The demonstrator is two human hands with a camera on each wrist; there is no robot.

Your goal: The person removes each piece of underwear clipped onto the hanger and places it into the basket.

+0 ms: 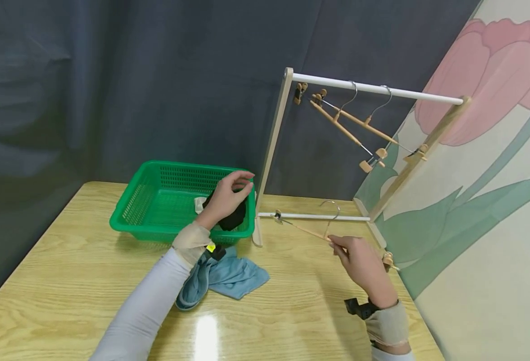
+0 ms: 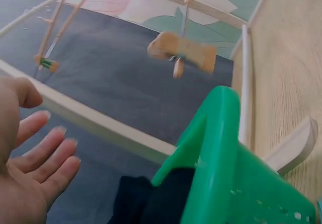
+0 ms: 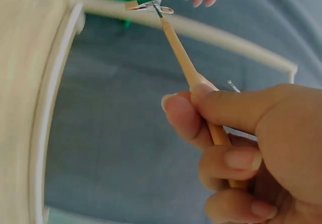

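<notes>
My right hand (image 1: 359,263) grips a wooden clip hanger (image 1: 309,231) by its bar, beside the metal hook. In the right wrist view, thumb and fingers curl round the hanger bar (image 3: 178,53), with a clip (image 3: 151,2) at its far end. My left hand (image 1: 228,195) hovers over the right side of a green basket (image 1: 134,200), holding nothing, its fingers loosely bent. Below it in the basket lie a black cloth (image 1: 235,218) and a small white item (image 1: 199,204). The left wrist view shows the left hand (image 2: 30,168) beside the basket's rim (image 2: 221,113).
A wooden rack with a white top rail (image 1: 337,82) stands at the back right. Two clip hangers (image 1: 366,125) hang from it. A blue garment (image 1: 235,273) lies on the table (image 1: 66,265) in front of the basket. A painted wall (image 1: 486,210) borders the right side.
</notes>
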